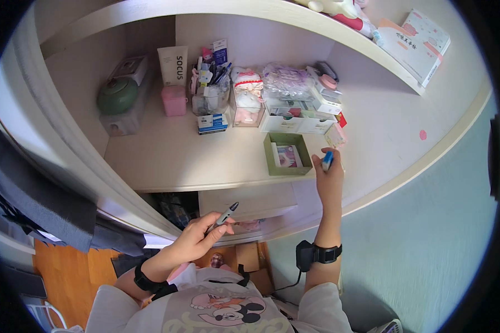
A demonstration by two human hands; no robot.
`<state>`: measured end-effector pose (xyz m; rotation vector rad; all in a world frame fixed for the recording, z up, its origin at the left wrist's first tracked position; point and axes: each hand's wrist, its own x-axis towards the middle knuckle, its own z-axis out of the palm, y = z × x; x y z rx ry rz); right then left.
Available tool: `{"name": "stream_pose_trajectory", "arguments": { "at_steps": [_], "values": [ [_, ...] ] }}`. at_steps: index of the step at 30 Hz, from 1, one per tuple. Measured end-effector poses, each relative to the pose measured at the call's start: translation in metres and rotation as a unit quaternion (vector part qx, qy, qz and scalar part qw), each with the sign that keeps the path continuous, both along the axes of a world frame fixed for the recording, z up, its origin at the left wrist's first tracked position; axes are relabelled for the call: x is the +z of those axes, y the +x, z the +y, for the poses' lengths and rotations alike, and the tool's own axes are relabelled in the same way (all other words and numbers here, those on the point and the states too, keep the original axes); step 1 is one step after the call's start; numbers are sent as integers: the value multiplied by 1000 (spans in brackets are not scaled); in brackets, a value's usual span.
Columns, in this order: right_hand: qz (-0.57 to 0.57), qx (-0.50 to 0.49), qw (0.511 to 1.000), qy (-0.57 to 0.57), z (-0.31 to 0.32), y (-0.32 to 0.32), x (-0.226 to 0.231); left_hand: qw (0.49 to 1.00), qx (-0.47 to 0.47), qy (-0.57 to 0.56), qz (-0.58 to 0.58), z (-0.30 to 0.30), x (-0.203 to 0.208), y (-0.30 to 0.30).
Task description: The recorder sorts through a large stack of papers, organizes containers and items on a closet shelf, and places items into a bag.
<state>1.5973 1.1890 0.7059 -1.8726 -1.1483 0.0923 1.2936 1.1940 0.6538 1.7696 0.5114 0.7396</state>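
Note:
My left hand (195, 240) is in front of the shelf's edge, closed around a grey pen (225, 215) whose dark end points up and to the right. Over the shelf's front right part, my right hand (330, 176) pinches a small blue-and-white piece (328, 160); its kind is too small to make out. Just left of that hand stands an open green box (270, 161), with a white-framed printed card or packet (287, 156) lying inside. A pale pink small box (335, 135) lies behind my right hand.
Along the back stand a green round pot (117, 95), a white tube (173, 64), a pink container (174, 100), a holder crowded with pens (211, 91), a blue-and-white box (213, 124), a clear box of plush toys (248, 105) and white organizers (283, 123). An upper shelf (294, 16) overhangs them.

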Motion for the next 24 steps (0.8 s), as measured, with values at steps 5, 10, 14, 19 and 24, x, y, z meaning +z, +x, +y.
{"name": "stream_pose_trajectory", "arguments": {
  "at_steps": [5, 10, 14, 19, 24],
  "values": [
    [-7, 113, 992, 54, 18, -32, 25, 998, 47, -2, -36, 5, 2, 3],
    [4, 181, 983, -28, 69, -77, 24, 993, 77, -55, -66, 7, 5, 1],
    [-307, 255, 910, 113, 119, -110, 12, 991, 94, -45, -82, 8, 6, 0],
    [-351, 269, 893, 83, 159, -129, -7, 989, 114, -47, -87, 8, 8, -6],
    [-344, 259, 899, 78, 175, -129, -16, 987, 117, -44, -98, 9, 11, -6]
  ]
}}
